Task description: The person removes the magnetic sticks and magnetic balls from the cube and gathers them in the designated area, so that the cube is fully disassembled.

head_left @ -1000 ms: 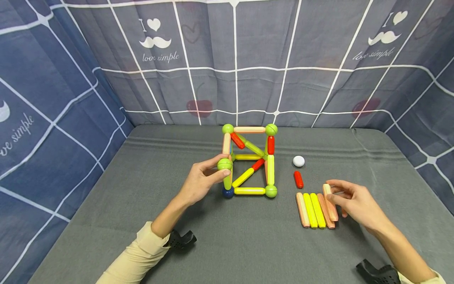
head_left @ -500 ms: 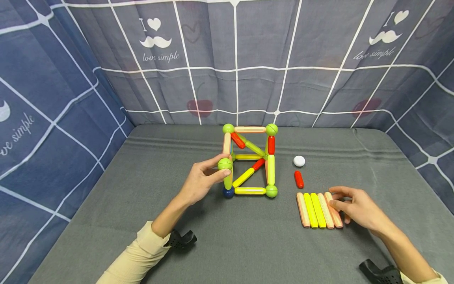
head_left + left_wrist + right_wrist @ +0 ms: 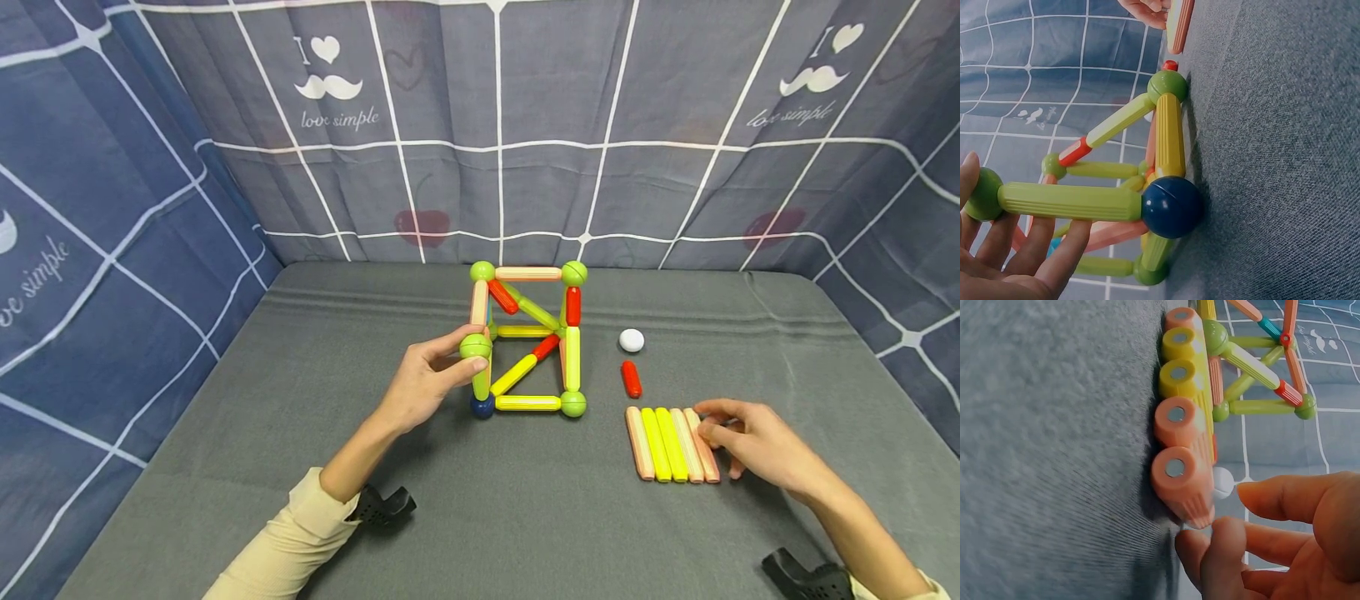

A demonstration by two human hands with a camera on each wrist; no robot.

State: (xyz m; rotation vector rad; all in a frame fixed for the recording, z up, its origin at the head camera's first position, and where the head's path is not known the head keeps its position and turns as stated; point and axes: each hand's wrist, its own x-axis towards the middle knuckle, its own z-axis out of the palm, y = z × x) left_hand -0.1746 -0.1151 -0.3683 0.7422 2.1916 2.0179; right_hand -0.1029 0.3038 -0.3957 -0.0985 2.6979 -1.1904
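Observation:
A cube-like frame of magnetic sticks and balls (image 3: 528,403) stands on the grey cloth. My left hand (image 3: 423,383) pinches the green ball (image 3: 476,347) at its upper front left corner, thumb on one side, fingers behind. A light green stick (image 3: 1072,201) runs from that ball down to a navy ball (image 3: 1172,206). Beside a row of pink and yellow sticks (image 3: 658,446) is my right hand (image 3: 765,442), its fingers loosely bent around the outer end. In the right wrist view, the thumb is apart from the rightmost pink stick (image 3: 1175,472); whether a fingertip touches it is unclear.
Behind the row lie a short red stick (image 3: 632,379) and a white ball (image 3: 632,340), both right of the frame. A patterned grey-blue curtain (image 3: 555,192) rises along the back and sides of the cloth-covered surface (image 3: 525,517).
My right hand has lowered the pink stick from above the row onto its right end and nudged it left, and the thumb has come away. The left hand keeps its pinch.

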